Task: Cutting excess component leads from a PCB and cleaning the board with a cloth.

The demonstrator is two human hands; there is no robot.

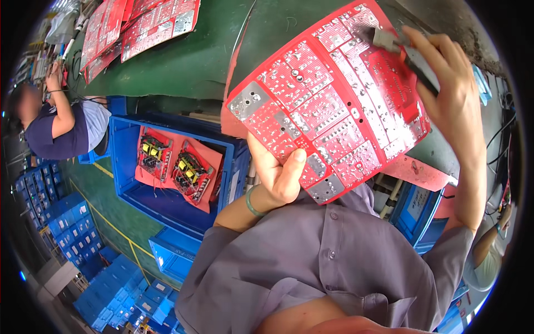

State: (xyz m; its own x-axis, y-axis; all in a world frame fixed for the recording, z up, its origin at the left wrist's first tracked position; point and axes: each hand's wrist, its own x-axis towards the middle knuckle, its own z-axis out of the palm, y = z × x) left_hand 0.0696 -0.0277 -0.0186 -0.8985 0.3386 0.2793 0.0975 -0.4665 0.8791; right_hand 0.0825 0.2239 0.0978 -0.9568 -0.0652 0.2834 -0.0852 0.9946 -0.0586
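My left hand [280, 175] grips a large red circuit board [325, 131] at its near left edge, thumb on the upper face and the other fingers hidden beneath. The board is tilted, its solder side toward me, with silvery tracks and rows of solder points. In my right hand [453, 83] is a brush [418, 69] with a black handle, a pale collar and dark bristles. Its bristle end is over the board's far right part and a little blurred; whether it touches the surface I cannot tell.
Several more red boards [158, 30] lie on the green worktable [217, 61] at the far left. A blue crate [161, 203] at left holds assembled boards [192, 171] on pink sheets. Blue bins [69, 222] stand on the floor; one person [61, 122] is at left, another [483, 261] at right.
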